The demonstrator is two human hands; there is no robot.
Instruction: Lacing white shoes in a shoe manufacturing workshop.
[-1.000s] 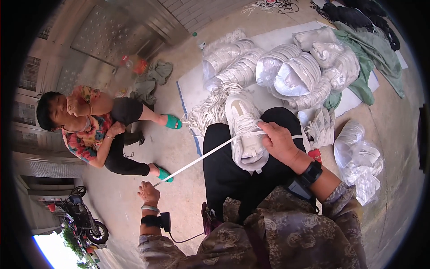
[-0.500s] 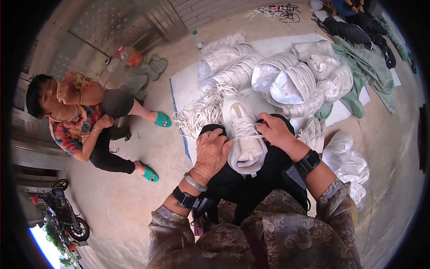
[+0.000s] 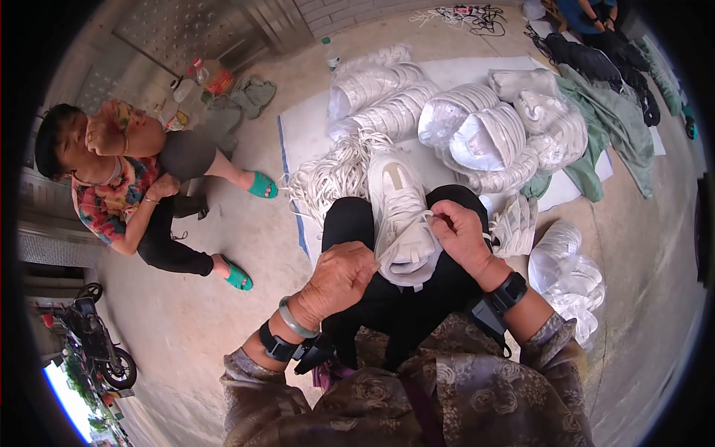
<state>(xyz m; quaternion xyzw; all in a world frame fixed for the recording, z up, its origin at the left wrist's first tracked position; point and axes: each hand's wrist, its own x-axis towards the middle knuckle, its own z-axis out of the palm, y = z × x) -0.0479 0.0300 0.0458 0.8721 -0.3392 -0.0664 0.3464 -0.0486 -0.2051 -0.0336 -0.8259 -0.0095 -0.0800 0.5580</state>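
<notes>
Since the earlier frame the left hand [image 3: 339, 279] has slid down from the shoe's [image 3: 402, 216] top to its near end, fingers pinched on the lace [image 3: 383, 249]. The right hand [image 3: 462, 235] pinches the lace at the eyelets. The shoe lies on the lap, toe pointing away; bundled laces [image 3: 331, 175] lie beyond on the floor.

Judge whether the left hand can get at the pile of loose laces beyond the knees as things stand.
Probably yes: the left hand pinches a lace at the shoe, and nothing lies between it and the laces.
</notes>
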